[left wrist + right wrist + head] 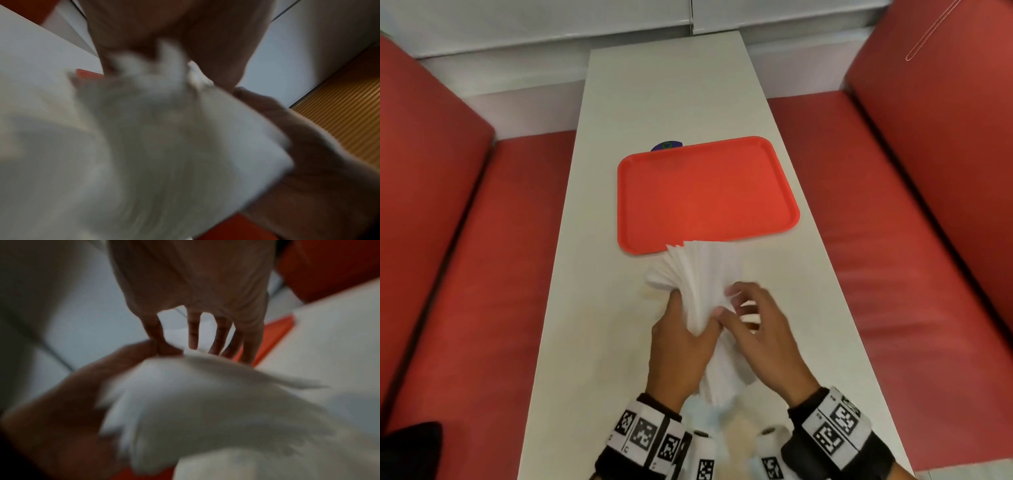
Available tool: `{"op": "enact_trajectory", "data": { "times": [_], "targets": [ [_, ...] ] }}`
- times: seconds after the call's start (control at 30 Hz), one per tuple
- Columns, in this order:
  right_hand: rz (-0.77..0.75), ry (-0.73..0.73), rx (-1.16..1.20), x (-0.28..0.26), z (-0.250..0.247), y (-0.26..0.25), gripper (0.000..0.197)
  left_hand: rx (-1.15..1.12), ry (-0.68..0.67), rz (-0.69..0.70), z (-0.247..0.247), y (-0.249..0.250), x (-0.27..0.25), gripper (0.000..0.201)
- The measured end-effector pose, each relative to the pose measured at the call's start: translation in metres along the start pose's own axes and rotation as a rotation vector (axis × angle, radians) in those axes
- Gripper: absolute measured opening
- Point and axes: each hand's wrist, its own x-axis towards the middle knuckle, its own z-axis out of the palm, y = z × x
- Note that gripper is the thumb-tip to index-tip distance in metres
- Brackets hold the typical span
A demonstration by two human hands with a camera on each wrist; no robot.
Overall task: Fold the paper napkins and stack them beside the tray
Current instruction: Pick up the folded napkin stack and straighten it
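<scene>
Lower centre, the left hand clenches the napkins mid-bundle, so they fan. The right hand, loose and spread, touches them, likely to peel one.

We see a long white bench running away from us between two red padded seats, the left seat and the right seat. A small purple thing with a green mark lies on the bench. A pale wall closes the far end. Something black sits at the lower left.
</scene>
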Motion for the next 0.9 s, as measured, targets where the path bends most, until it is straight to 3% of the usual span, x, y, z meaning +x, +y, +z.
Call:
{"op": "enact_trajectory", "data": {
  "times": [0.07, 0.17, 0.27, 0.37, 0.57, 0.77, 0.9],
  "targets": [
    [0.11, -0.133, 0.204, -0.005, 0.001, -0.007, 0.021, -0.002, -0.11, 0.045, 0.001, 0.01, -0.009, 0.035],
    [0.188, -0.166, 0.378, -0.007, -0.002, -0.011, 0.023, 0.034, -0.211, 0.076, -0.004, 0.016, -0.014, 0.04],
    [0.235, -0.217, 0.484, -0.012, -0.003, -0.012, 0.021, -0.112, -0.23, -0.02, -0.011, 0.018, -0.01, 0.035],
    [0.221, -0.241, 0.454, -0.015, -0.001, -0.01, 0.026, -0.228, -0.244, -0.104, -0.017, 0.018, -0.006, 0.029],
    [0.198, -0.235, 0.394, -0.019, 0.002, -0.01, 0.026, -0.235, -0.218, -0.114, -0.019, 0.017, -0.008, 0.045],
    [0.156, -0.262, 0.375, -0.02, -0.004, -0.007, 0.026, -0.249, -0.214, -0.147, -0.017, 0.019, -0.009, 0.048],
    [0.121, -0.299, 0.318, -0.023, -0.007, -0.007, 0.03, -0.27, -0.224, -0.142, -0.017, 0.021, -0.01, 0.032]
  ]
}}
